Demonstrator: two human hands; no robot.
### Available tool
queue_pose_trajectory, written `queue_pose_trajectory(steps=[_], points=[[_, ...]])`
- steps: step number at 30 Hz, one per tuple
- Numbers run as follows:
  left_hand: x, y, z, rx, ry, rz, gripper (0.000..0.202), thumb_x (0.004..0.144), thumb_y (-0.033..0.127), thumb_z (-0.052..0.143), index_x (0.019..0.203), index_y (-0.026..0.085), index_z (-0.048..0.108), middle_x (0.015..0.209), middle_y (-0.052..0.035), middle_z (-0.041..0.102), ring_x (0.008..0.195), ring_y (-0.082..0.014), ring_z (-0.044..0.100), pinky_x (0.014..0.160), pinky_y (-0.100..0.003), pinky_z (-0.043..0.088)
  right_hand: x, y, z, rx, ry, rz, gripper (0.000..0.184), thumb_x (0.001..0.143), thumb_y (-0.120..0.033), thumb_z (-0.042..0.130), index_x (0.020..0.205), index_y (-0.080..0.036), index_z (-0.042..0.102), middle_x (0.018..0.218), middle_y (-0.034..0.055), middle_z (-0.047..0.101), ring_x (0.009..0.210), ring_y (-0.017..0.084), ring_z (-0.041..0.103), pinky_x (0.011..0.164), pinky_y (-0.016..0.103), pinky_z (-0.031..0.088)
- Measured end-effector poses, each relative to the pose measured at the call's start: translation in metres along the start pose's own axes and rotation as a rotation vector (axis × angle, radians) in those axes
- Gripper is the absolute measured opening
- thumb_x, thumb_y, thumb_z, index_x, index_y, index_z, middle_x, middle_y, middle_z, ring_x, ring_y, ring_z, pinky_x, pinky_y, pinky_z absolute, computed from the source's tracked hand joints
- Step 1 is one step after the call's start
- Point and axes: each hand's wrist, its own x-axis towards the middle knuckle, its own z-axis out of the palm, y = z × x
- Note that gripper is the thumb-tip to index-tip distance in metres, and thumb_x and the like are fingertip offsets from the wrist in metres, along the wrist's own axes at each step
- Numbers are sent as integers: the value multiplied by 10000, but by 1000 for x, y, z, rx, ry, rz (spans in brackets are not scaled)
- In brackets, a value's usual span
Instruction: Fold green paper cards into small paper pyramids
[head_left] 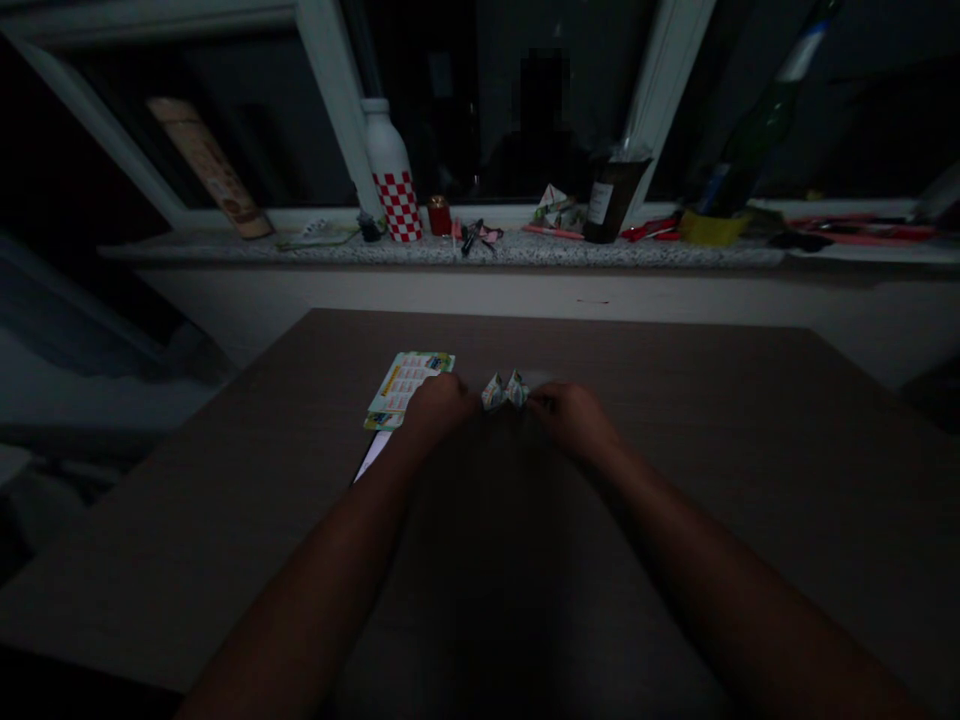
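A small folded piece of printed paper [505,391] sits above the wooden table [675,420], held between both hands. My left hand [439,405] is closed on its left side and my right hand [571,416] pinches its right side. Just left of my left hand lies a stack of printed paper sheets [405,385], partly under my wrist. The light is dim and the fingertips are hard to make out.
A stone windowsill [450,250] behind the table carries a white bottle with red checks [393,175], a small red jar [439,215], a dark container [611,195], a green bottle [754,130], a cardboard tube [210,165] and scattered small items.
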Motion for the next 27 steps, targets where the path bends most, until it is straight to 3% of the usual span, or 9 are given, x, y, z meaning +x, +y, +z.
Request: queue_pose_trajectory(steps=[4, 7, 10, 16, 24, 27], points=[[15, 13, 8, 15, -43, -47, 368, 789, 438, 514, 834, 126, 705, 866, -144, 712, 811, -230, 666, 668, -275, 474, 25, -12, 4, -51, -79, -8, 236, 875, -264, 493, 936, -206, 714, 940, 60, 730, 869, 181, 657, 754, 241, 432], [22, 17, 11, 26, -65, -93, 347, 757, 398, 564, 926, 123, 693, 913, -158, 711, 847, -239, 670, 669, -272, 481, 42, -18, 10, -105, -160, 14, 224, 848, -258, 519, 852, -165, 722, 866, 106, 730, 823, 202, 666, 731, 258, 441], [25, 19, 15, 33, -72, -122, 355, 736, 374, 593, 977, 128, 681, 963, -174, 705, 914, -257, 664, 698, -281, 492, 52, -21, 15, -149, -213, 35, 222, 836, -240, 521, 889, -144, 713, 928, 140, 721, 852, 218, 665, 728, 264, 452], [29, 21, 23, 39, -50, -116, 335, 724, 367, 612, 972, 152, 678, 1010, -179, 693, 967, -286, 653, 734, -312, 504, 54, -24, 18, -193, -274, 55, 258, 863, -257, 480, 948, -154, 701, 1015, 141, 707, 920, 231, 661, 758, 275, 471], [29, 19, 27, 22, -22, 11, 279, 766, 328, 564, 949, 152, 680, 993, -151, 700, 924, -239, 658, 731, -282, 495, 58, -29, 17, -225, -320, 110, 284, 877, -231, 455, 1055, -168, 667, 1077, 149, 686, 999, 244, 644, 795, 300, 486], [28, 17, 26, 15, -26, 38, 229, 771, 292, 547, 851, 141, 700, 917, -141, 710, 867, -225, 667, 709, -264, 490, 58, -31, 16, -230, -351, 121, 297, 893, -239, 437, 1092, -175, 649, 1117, 147, 669, 1043, 245, 625, 830, 309, 478]])
